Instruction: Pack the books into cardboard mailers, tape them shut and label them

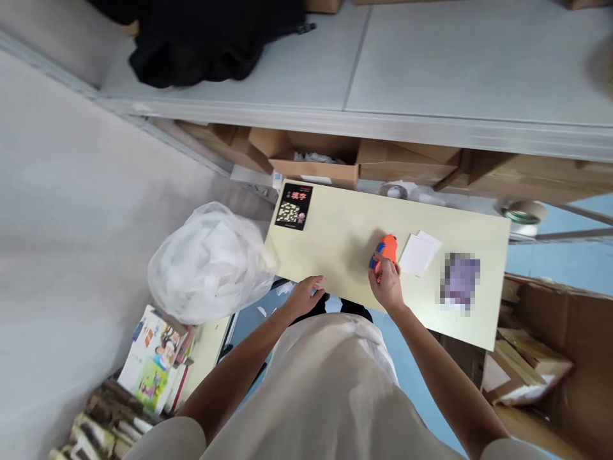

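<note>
The right hand [389, 289] is closed around the near end of an orange-and-blue gadget [391, 244], over the right half of the table [335, 220], near its front edge. The thumb and fingers pinch its lower part, probably because that end faces the body, leaving the orange far end uncovered. Whether the gadget rests on the top or is slightly raised, I cannot tell. The left hand [305, 298] lies at the front edge, fingers loosely spread, thumb apart, with nothing visible in its grasp; it seems placed there as a light support.

Two overlapping white cards [416, 257] lie just right of the gadget, likely kept within easy reach. Beyond them is a purplish item blurred past recognition. A black crossword booklet [293, 207] with Chinese characters sits in the far left corner, apparently set aside from the hands.

The table has a smooth, pale yellow top and stands before a grey metal shelf [460, 70] holding black fabric [201, 48]. Cardboard boxes [407, 169] line the space beneath that shelf. A bulging white plastic bag [208, 268] adjoins the left end, a large carton [569, 326] stands at the right, and the floor [419, 367] is blue.
</note>
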`<state>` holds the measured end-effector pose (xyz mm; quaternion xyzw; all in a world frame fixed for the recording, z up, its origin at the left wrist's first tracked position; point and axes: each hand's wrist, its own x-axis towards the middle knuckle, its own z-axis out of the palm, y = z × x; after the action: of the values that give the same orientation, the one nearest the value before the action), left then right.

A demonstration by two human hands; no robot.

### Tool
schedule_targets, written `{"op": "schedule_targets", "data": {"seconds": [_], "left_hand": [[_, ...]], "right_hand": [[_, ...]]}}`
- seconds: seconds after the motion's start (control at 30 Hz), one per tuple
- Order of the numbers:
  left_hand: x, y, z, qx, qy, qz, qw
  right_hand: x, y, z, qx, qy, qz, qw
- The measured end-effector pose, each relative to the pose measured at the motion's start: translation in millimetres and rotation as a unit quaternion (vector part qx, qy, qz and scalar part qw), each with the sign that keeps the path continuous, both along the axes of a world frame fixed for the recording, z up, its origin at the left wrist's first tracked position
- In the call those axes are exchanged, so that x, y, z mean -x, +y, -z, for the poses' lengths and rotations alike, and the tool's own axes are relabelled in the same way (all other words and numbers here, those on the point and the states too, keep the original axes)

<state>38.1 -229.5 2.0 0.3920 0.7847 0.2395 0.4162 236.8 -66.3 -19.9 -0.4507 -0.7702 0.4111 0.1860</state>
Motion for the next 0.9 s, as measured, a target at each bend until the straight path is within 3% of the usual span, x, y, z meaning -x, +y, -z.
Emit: {"op": "schedule_targets", "data": {"seconds": [0.23, 0.47, 0.57, 0.63, 0.73, 0.8, 0.9], "left_hand": [[52, -81, -17.8, 0.000, 0.090, -0.036, 0.995], [149, -154, -22.6, -0.010, 0.217, -0.108, 0.970], [202, -167, -15.5, -0.037, 0.230, -0.155, 0.960], [232, -165, -9.7, -0.059, 0.195, -0.210, 0.956], [264, -151, -1.0, -0.067, 0.046, -0.326, 0.942], [275, -142, 4.5, -0.068, -0.049, -0.394, 0.915], [279, -135, 11.7, -0.091, -0.111, -0.432, 0.891]], "right_hand": [[80, -11, -14, -0.006, -0.008, -0.135, 0.991], [211, -86, -9, 0.003, -0.063, -0.344, 0.937], [282, -118, -2, 0.068, -0.033, -0.355, 0.932], [326, -133, 3, 0.112, -0.013, -0.329, 0.938], [376, -146, 11, 0.140, -0.009, -0.302, 0.943], [396, -152, 15, 0.161, -0.009, -0.284, 0.945], [407, -161, 18, 0.192, -0.002, -0.263, 0.945]]}}
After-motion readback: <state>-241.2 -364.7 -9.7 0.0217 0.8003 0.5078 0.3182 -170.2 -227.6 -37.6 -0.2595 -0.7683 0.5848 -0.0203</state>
